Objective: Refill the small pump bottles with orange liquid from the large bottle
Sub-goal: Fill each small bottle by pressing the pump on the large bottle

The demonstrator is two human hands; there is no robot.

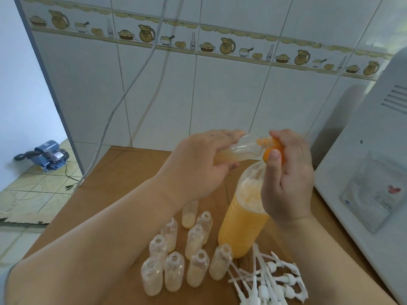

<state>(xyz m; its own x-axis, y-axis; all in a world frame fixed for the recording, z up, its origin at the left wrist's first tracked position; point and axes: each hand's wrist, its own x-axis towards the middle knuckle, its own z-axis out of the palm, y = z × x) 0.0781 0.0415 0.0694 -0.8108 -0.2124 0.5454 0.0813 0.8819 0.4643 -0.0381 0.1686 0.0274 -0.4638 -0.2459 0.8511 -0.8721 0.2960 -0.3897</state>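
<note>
My left hand (198, 164) grips a small clear bottle (242, 150) held on its side above the table, a little pale liquid pooled in it. My right hand (286, 179) pinches an orange plastic piece (275, 148) at that bottle's mouth; whether it is a cap or a funnel I cannot tell. Below both hands stands the large bottle (242, 225), about half full of orange liquid with foam on top, its neck hidden behind my right hand. Several open small bottles (196, 267) stand in a cluster to its left, each with a little pale liquid at the bottom.
A pile of white pump heads (271, 280) lies at the front right of the brown table top (123, 177). A white appliance (374, 150) stands close on the right. A cable (123, 93) hangs down the tiled wall. A blue pump (46, 155) sits on the floor at left.
</note>
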